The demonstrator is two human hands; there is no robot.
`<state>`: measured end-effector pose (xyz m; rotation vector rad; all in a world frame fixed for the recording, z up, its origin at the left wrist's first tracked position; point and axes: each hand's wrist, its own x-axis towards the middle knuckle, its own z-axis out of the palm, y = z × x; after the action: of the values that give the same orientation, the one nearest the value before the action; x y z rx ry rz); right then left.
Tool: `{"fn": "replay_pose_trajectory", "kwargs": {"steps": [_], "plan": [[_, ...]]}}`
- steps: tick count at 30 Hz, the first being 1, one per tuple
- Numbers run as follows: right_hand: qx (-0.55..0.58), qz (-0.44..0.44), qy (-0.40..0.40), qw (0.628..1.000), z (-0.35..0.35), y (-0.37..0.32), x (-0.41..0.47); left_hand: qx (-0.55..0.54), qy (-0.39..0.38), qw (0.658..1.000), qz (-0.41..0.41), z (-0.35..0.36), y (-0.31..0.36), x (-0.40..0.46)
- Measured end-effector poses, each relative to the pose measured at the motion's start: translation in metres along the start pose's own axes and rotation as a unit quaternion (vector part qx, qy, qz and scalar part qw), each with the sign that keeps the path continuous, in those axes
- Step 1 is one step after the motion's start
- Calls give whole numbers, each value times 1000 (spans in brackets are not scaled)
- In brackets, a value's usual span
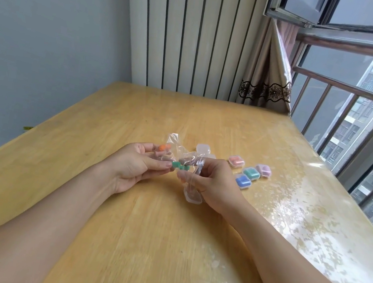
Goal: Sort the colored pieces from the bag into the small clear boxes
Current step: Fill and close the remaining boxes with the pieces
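While the right hand (208,181) pinches the bag (180,153) and the left hand (138,166) grips a green piece (176,164), draw it out gently toward the green box (251,173), right of both.

The counter (120,216) was honey-yellow wood grain. The bag (176,148) was clear, showing an orange piece (163,147) and green pieces (179,166). Boxes at three o'clock held pink (236,161), green (251,173), lilac (263,170) and blue (243,181). The curtain (265,90) was beige with dark lace.

small clear box (193,195) partly hidden under right hand (208,181), brown pieces (187,160) blurry inside crinkly bag (179,151), both arms cut off at bottom edge
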<state>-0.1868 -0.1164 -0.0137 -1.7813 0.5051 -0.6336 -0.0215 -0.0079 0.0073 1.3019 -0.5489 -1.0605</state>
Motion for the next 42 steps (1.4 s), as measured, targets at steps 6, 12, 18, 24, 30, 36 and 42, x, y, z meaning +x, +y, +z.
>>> {"fn": "replay_pose_trajectory", "kwargs": {"steps": [6, 12, 18, 24, 30, 36, 42], "plan": [[-29, -26, 25, 999, 1, 2, 0, 52, 14, 998, 17, 7, -4, -1], [-18, -23, 48, 998, -2, -1, 0, 35, 20, 999, 3, 0, -3, 3], [-10, -8, 45, 999, -5, -4, -2, 81, 35, 996, -3, -17, -1, 11], [-50, -10, 69, 996, -2, -6, -5, 387, 256, 861, 207, -12, -7, 16], [-131, -38, 80, 987, 2, -6, -5, 485, 134, 813, 293, 12, -11, -4], [-160, -92, 142, 973, 2, -10, -3, 476, 120, 834, 253, 10, -20, 5], [-196, -155, 96, 964, 5, -11, -10, 444, 102, 848, 271, 10, -20, 8]]}}
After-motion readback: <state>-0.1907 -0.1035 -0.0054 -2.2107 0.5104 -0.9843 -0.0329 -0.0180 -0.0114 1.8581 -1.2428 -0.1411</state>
